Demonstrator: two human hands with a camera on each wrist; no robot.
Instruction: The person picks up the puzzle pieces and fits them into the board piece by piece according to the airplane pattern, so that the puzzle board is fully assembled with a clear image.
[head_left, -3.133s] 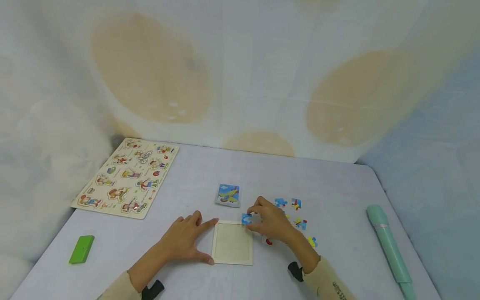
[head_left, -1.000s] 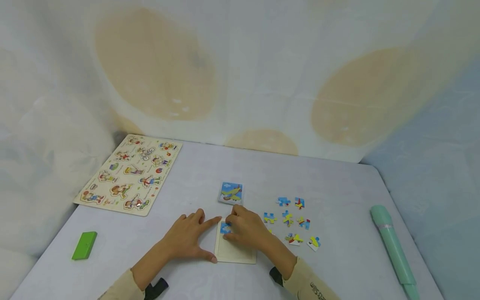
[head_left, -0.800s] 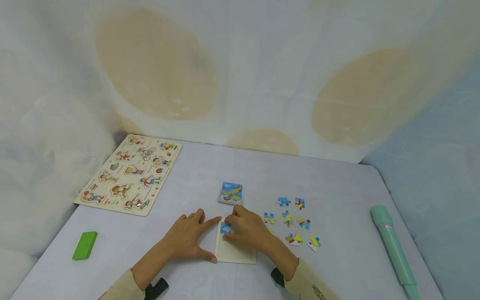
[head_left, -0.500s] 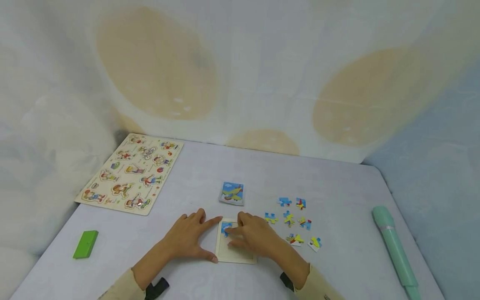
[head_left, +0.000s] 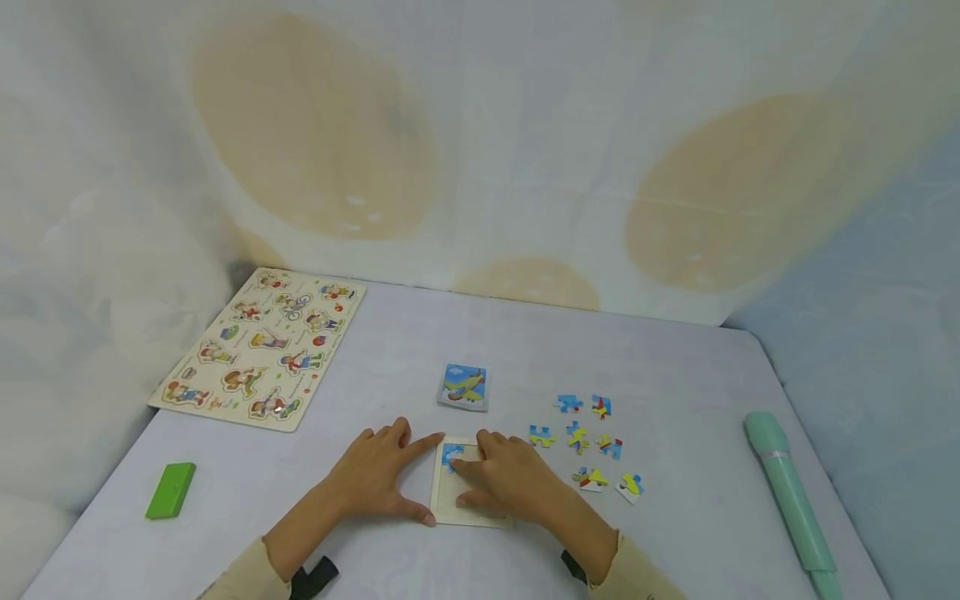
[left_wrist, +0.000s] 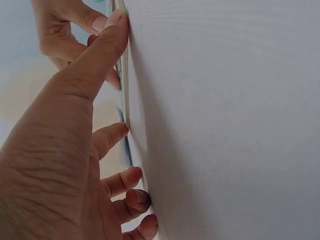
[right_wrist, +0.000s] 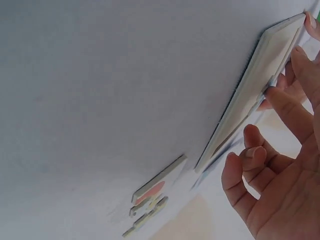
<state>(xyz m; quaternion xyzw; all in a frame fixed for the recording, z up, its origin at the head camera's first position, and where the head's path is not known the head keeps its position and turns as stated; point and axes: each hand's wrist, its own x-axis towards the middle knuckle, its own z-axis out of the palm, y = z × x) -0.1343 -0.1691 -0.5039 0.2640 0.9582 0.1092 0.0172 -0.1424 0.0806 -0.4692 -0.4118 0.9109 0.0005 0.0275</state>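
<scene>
A small pale wooden puzzle tray (head_left: 447, 503) lies flat on the table in the head view. Against its left edge rest the thumb and index finger of my left hand (head_left: 367, 479), spread wide apart. One blue jigsaw piece (head_left: 451, 455) with a white cloud sits in the tray's upper left corner. My right hand (head_left: 517, 479) is over the tray's right part, its extended index finger touching that piece. In the right wrist view, the other fingers of my right hand (right_wrist: 285, 185) are bent and hold nothing.
Several loose jigsaw pieces (head_left: 577, 437) lie right of the tray. Behind it is a square airplane picture (head_left: 462, 386). A large figure puzzle board (head_left: 258, 354) and a green block (head_left: 171, 490) are at left; a mint-green stick-like object (head_left: 787, 492) is at far right.
My right hand brought the cloud piece from the tray's right side into its upper left corner and let go. Its index finger now touches the piece. The left hand stays at the edge.
</scene>
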